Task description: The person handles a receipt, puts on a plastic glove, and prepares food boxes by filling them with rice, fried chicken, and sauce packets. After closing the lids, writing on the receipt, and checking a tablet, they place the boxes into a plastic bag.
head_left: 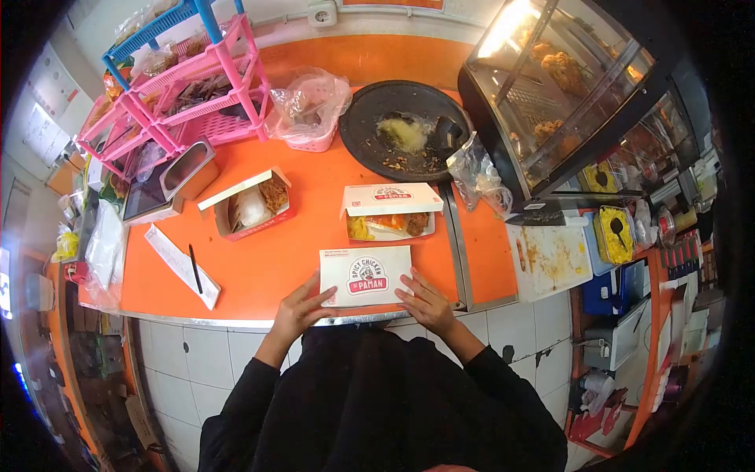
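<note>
A closed white takeaway box [365, 276] printed "Spicy Chicken de Paman" lies at the front edge of the orange counter. My left hand [300, 305] grips its left side, and my right hand [429, 300] grips the right side, fingertips on the lid. Just behind it stands a second takeaway box [391, 223], its lid partly raised over yellow food and fried pieces. To the left, another box [253, 206] stands open, with a white wrapped lump and fried chicken inside.
A black stone mortar [377, 163] sits at the back beside a pink basket [311, 140]. A glass display case [550, 94] with fried chicken takes the right. A stained cutting board [554, 263] carries a knife [543, 219]. On the left lie a pen [195, 269] and a notepad [169, 259].
</note>
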A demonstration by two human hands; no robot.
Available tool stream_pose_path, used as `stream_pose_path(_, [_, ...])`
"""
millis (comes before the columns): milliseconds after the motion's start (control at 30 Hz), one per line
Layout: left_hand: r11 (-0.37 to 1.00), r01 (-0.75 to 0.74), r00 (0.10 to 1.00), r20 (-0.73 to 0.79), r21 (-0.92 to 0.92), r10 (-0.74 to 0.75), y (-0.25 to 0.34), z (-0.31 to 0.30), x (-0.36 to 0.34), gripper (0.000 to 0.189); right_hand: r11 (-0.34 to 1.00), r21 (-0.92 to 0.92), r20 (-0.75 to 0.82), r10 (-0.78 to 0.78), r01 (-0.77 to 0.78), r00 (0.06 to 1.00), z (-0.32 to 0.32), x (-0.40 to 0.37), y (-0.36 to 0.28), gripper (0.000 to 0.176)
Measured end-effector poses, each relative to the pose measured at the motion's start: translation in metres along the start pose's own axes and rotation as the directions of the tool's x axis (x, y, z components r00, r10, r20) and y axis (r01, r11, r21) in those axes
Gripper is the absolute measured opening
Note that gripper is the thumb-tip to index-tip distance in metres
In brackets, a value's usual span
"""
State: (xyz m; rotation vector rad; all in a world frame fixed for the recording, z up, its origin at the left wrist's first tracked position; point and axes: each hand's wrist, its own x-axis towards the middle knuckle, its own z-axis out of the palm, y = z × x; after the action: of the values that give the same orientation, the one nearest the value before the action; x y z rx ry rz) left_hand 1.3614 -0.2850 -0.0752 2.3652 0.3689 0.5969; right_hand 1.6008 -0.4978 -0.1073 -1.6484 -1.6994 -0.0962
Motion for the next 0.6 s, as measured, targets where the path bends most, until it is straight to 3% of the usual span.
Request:
stream_pose_path(133, [0.986, -0.129, 0.987, -0.081, 0.106, 0.138, 0.002, -0.004, 0.008, 0.04, 0.998, 0.069, -0.037, -0.01, 0.012, 0.999, -0.012, 0.016, -0.006, 0.026])
stream_pose_path(233, [0.992, 0.092, 0.979, -0.175, -0.087, -0.106, -0.01, -0.002, 0.036, 0.028, 0.988, 0.15, -0.129, 0.056, -0.037, 0.99, -0.027, 0.025, 0.023, 0.027])
stream_pose_path(267, [0.991, 0.112, 0.956, -0.266, -0.07, -0.127, -0.011, 0.003, 0.057, 0.021, 0.955, 0.166, -0.231, 0.28, -0.246, 0.932, -0.029, 0.032, 0.033, 0.029])
stream_pose_path(300, [0.967, 0.232, 0.942, -0.222, -0.109, -0.251, -0.01, 0.005, 0.077, 0.025, 0.874, 0.204, -0.322, 0.485, -0.44, 0.813, -0.031, 0.044, 0.043, 0.031])
stream_pose_path(367, [0.869, 0.462, 0.866, -0.123, -0.176, -0.485, -0.011, 0.01, 0.11, 0.034, 0.733, 0.368, -0.389, 0.68, -0.571, 0.622, -0.03, 0.074, 0.062, 0.036])
stream_pose_path(467, [0.834, 0.55, 0.823, 0.145, 0.032, -0.549, -0.032, 0.029, 0.14, 0.038, 0.452, 0.58, 0.047, 0.812, -0.678, 0.582, -0.012, 0.079, 0.11, 0.028])
stream_pose_path(567, [0.908, 0.387, 0.921, -0.027, 0.161, -0.388, -0.033, 0.039, 0.149, 0.034, 0.732, 0.091, 0.07, 0.671, -0.675, 0.738, 0.0, 0.078, 0.143, 0.024])
stream_pose_path(600, [0.912, 0.373, 0.928, -0.052, 0.168, -0.37, -0.03, 0.034, 0.15, 0.033, 0.764, 0.075, 0.024, 0.641, -0.641, 0.767, -0.003, 0.082, 0.137, 0.023])
